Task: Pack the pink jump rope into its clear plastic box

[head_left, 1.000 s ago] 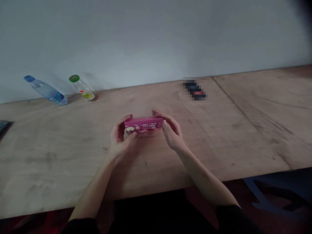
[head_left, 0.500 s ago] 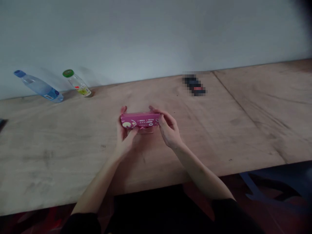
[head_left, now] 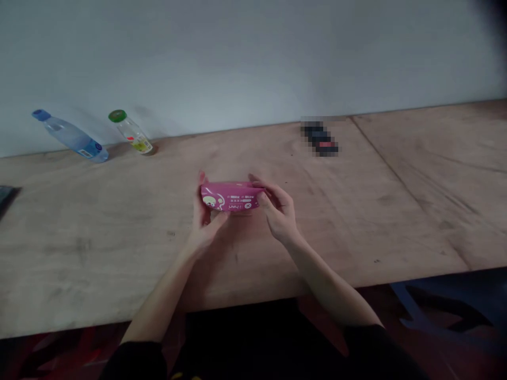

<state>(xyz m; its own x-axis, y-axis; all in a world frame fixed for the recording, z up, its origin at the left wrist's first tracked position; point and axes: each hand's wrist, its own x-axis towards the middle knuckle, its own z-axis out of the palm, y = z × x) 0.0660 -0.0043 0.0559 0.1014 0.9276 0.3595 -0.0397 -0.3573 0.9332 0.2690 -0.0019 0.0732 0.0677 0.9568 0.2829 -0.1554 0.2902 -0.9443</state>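
Both hands hold a pink soft pack (head_left: 232,197), which looks like a tissue pack, above the middle of the table. White print and a pale cartoon animal face show on its near side. My left hand (head_left: 206,221) grips its left end, with the thumb along the lower edge and the fingers behind. At the right end, my right hand (head_left: 279,211) has its thumb on the front and its fingers on the far side. Below the pack a thin pale edge shows, too blurred to make out. The fingers behind the pack are partly hidden.
By the wall, at the back left of the wooden table (head_left: 130,264), stand a clear bottle with a blue cap (head_left: 75,137) and a green-capped bottle (head_left: 132,134). A pixelated dark object (head_left: 320,138) lies at the back right. A dark flat object (head_left: 7,198) is at the left edge.
The near side of the pack has turned more toward me, and its lower edge now bulges. My left thumb has shifted slightly along it. The whole view has moved a little.
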